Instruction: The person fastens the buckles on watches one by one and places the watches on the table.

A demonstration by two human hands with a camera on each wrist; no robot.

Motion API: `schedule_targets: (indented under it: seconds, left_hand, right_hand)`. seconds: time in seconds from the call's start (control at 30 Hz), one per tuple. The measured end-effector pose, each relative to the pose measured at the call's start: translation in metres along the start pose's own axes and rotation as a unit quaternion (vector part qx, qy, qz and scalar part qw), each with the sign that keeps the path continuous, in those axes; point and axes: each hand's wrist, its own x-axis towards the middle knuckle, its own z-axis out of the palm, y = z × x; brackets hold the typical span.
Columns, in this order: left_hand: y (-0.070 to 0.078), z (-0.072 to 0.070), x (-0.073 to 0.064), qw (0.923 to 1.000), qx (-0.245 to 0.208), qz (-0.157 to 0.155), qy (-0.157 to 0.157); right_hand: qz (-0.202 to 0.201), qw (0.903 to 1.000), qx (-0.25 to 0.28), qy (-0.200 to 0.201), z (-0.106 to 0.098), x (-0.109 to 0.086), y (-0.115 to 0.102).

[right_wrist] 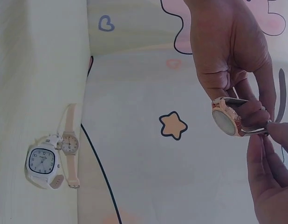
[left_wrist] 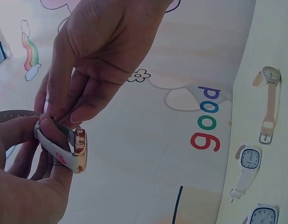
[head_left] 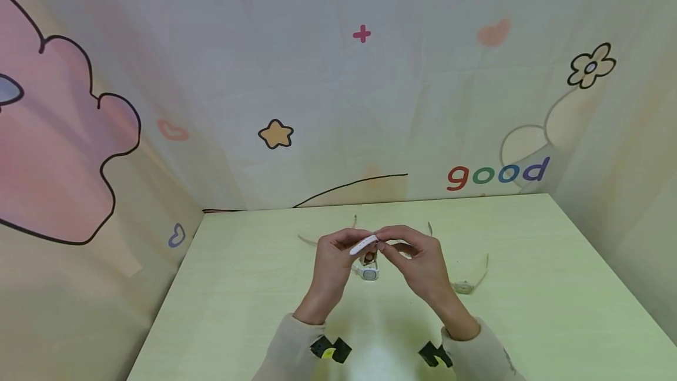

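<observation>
Raised above the table, a wristwatch with a white strap (head_left: 364, 245) and a rose-gold case (left_wrist: 80, 150) is held between both hands. My left hand (head_left: 332, 260) grips the strap, its fingers curled inside the loop, as the left wrist view shows. Thumb and fingers of my right hand (head_left: 423, 257) pinch the strap close by. One strap end (right_wrist: 282, 95) sticks out past the fingers in the right wrist view. Exactly where the fingertips meet is partly hidden.
Below the hands lies a white square-faced watch (head_left: 369, 274). A watch with a beige strap (head_left: 464, 287) lies to the right. Another white watch (left_wrist: 250, 158) and a small round watch (right_wrist: 69, 142) are on the table (head_left: 238, 298). A patterned backdrop (head_left: 328, 75) rises behind.
</observation>
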Motion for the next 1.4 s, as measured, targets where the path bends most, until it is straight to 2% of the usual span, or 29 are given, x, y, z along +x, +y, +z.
schedule_targets:
  seconds: [0.17,0.33,0.43,0.5,0.63,0.73,0.8,1.0,1.1,1.27,1.33,1.4]
  left_hand:
    - [0.0010,-0.0024,0.0000,0.9996,0.020,-0.008,-0.016]
    - [0.0018,-0.0073,-0.0004,0.9978,0.025,-0.012,-0.060]
    - [0.0031,-0.0087,-0.0013,0.9958,0.042,0.004,-0.081]
    - [0.0034,-0.0088,-0.0018,0.9935,0.075,0.029,-0.081]
    - [0.0040,-0.0079,-0.0034,0.9793,0.170,0.092,-0.060]
    - [0.0051,-0.0075,-0.0048,0.9664,0.224,0.117,-0.046]
    - [0.0057,-0.0073,-0.0055,0.9617,0.242,0.122,-0.043]
    - [0.0036,-0.0061,-0.0042,0.9618,0.237,0.125,-0.055]
    - [0.0025,-0.0056,-0.0039,0.9616,0.227,0.144,-0.057]
    - [0.0011,-0.0061,-0.0034,0.9537,0.235,0.180,-0.055]
    - [0.0007,-0.0061,-0.0034,0.9533,0.235,0.181,-0.056]
    - [0.0008,-0.0059,-0.0038,0.9570,0.227,0.171,-0.059]
  right_hand:
    - [-0.013,0.9999,-0.006,-0.005,-0.0010,-0.0003,0.0002]
    - [-0.019,0.9998,-0.007,-0.001,-0.0018,-0.0008,-0.0013]
    - [-0.018,0.9998,-0.004,0.007,-0.0020,-0.0010,-0.0017]
    - [-0.019,0.9998,0.000,0.011,-0.0017,-0.0011,-0.0020]
    - [-0.033,0.9993,0.001,0.019,-0.0009,-0.0010,-0.0033]
    - [-0.052,0.9983,0.004,0.025,-0.0006,-0.0009,-0.0052]
    - [-0.061,0.9977,0.005,0.028,-0.0006,-0.0008,-0.0062]
    - [-0.063,0.9977,0.006,0.025,-0.0018,-0.0004,-0.0078]
    - [-0.055,0.9984,-0.007,0.010,-0.0028,-0.0002,-0.0078]
    - [-0.048,0.9972,-0.056,-0.013,-0.0046,0.0010,-0.0088]
    - [-0.054,0.9961,-0.067,-0.016,-0.0049,0.0016,-0.0090]
    - [-0.066,0.9951,-0.073,-0.013,-0.0044,0.0022,-0.0094]
